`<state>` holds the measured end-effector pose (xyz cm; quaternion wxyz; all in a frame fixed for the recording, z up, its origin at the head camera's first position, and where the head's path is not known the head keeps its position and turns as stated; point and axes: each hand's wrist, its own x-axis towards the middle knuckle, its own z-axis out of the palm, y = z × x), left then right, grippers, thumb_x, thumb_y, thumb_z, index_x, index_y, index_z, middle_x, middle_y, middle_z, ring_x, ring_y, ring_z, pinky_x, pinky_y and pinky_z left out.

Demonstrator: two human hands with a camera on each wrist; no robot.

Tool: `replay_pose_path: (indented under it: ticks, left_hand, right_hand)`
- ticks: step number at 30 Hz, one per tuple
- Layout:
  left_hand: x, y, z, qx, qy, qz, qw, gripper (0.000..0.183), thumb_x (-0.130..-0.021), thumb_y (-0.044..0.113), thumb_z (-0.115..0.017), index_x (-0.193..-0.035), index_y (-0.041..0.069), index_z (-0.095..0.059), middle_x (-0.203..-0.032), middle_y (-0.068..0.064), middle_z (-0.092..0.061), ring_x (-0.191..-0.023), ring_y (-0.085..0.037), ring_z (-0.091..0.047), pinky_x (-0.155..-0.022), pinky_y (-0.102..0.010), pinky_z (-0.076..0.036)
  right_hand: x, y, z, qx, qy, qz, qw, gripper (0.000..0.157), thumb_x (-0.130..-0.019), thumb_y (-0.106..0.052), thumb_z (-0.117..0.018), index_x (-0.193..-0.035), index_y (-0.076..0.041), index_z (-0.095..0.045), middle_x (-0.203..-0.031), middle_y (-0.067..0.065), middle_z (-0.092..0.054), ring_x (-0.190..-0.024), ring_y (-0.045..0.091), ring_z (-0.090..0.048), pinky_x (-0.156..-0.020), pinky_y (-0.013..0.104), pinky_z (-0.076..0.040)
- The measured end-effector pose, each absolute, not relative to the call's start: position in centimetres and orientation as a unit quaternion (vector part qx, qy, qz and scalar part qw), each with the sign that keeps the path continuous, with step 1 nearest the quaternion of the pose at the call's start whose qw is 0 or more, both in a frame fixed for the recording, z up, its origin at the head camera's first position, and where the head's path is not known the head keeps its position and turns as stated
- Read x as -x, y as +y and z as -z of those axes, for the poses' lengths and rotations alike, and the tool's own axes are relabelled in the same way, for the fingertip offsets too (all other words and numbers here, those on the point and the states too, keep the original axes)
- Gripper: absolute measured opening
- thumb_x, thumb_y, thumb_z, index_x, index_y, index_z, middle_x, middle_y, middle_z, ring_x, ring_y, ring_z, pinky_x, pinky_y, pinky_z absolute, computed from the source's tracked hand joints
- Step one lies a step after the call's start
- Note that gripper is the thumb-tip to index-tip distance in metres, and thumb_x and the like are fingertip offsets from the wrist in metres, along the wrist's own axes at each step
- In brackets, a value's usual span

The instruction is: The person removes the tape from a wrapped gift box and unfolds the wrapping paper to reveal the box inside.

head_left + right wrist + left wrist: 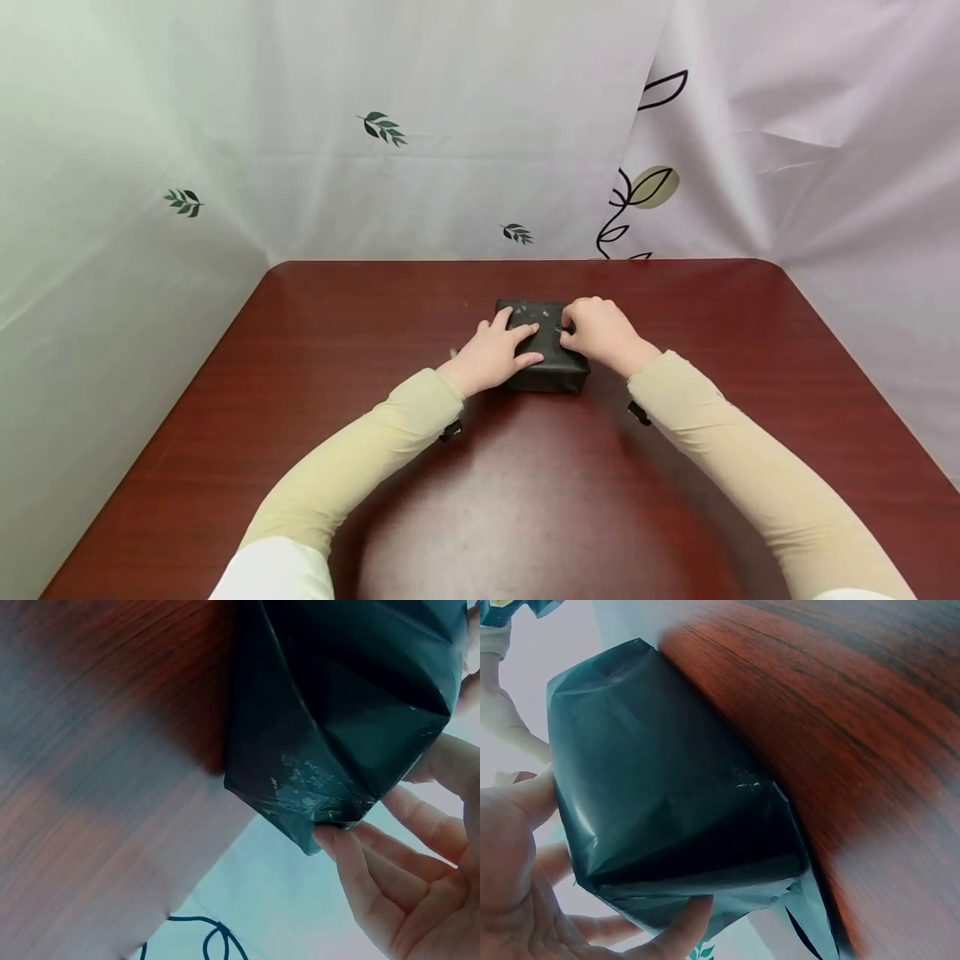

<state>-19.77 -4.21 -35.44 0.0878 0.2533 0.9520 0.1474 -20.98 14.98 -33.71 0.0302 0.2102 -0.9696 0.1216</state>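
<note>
A boxy package (553, 360) wrapped in black plastic lies on the table, with whitish scuff marks near its far edge. My left hand (487, 354) rests on its top from the left, fingers spread. Seen from the left wrist, the fingers of that hand (517, 885) reach over the top and along a folded end of the wrapping (652, 765). At the right side my right hand (603, 333) pinches the edge of the package. The right wrist view has its thumb and fingers (360, 862) on a scuffed, folded corner. Whatever is inside the wrapping is hidden.
The package stands toward the far side of a glossy reddish-brown wooden table (337, 333) with rounded far corners. Pale curtains (450, 192) printed with leaves hang behind it and along both sides. A small black clip-like piece (451, 430) sits under the left wrist.
</note>
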Motion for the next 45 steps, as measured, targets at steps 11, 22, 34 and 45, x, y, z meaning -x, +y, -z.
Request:
replay_pose_path:
  ticks: [11, 22, 34, 45]
  left_hand:
    - [19.5, -4.3, 35.4, -0.279, 0.95, -0.114, 0.084, 0.05, -0.099, 0.045, -0.042, -0.145, 0.029, -0.039, -0.152, -0.028, -0.019, -0.125, -0.052, -0.037, -0.1, -0.048, -0.041]
    - [19.4, -4.3, 35.4, -0.288, 0.948, -0.116, 0.077, 0.049, -0.099, 0.044, -0.043, -0.145, 0.027, -0.041, -0.151, -0.028, -0.021, -0.125, -0.053, -0.037, -0.098, -0.048, -0.042]
    - [19.7, -4.0, 35.5, -0.287, 0.948, -0.116, 0.076, 0.049, -0.098, 0.045, -0.043, -0.145, 0.028, -0.041, -0.151, -0.027, -0.021, -0.129, -0.05, -0.034, -0.1, -0.048, -0.04]
    - [19.6, -4.3, 35.5, -0.268, 0.952, -0.129, 0.078, 0.049, -0.098, 0.046, -0.045, -0.143, 0.03, -0.042, -0.151, -0.025, -0.02, -0.125, -0.05, -0.035, -0.082, -0.041, -0.051]
  right_hand:
    - [20.6, 14.8, 33.6, -0.207, -0.972, -0.108, 0.04, 0.013, -0.085, -0.017, -0.07, -0.091, -0.005, -0.073, -0.092, 0.012, -0.071, -0.074, 0.027, -0.065, -0.064, 0.041, -0.053]
    - [20.5, 14.6, 33.3, -0.182, -0.976, -0.114, 0.031, 0.013, -0.085, -0.017, -0.071, -0.086, -0.004, -0.074, -0.09, 0.011, -0.069, -0.073, 0.024, -0.064, -0.062, 0.04, -0.052]
    - [20.7, 14.2, 34.2, -0.222, -0.967, -0.079, 0.094, 0.016, -0.079, -0.005, -0.065, -0.064, -0.007, -0.059, -0.069, 0.007, -0.052, -0.057, 0.02, -0.049, -0.051, 0.032, -0.043]
    - [20.7, 14.8, 34.3, -0.216, -0.961, -0.149, 0.089, 0.022, -0.08, 0.0, -0.059, -0.061, -0.006, -0.051, -0.064, 0.006, -0.047, -0.054, 0.017, -0.044, -0.053, 0.029, -0.037]
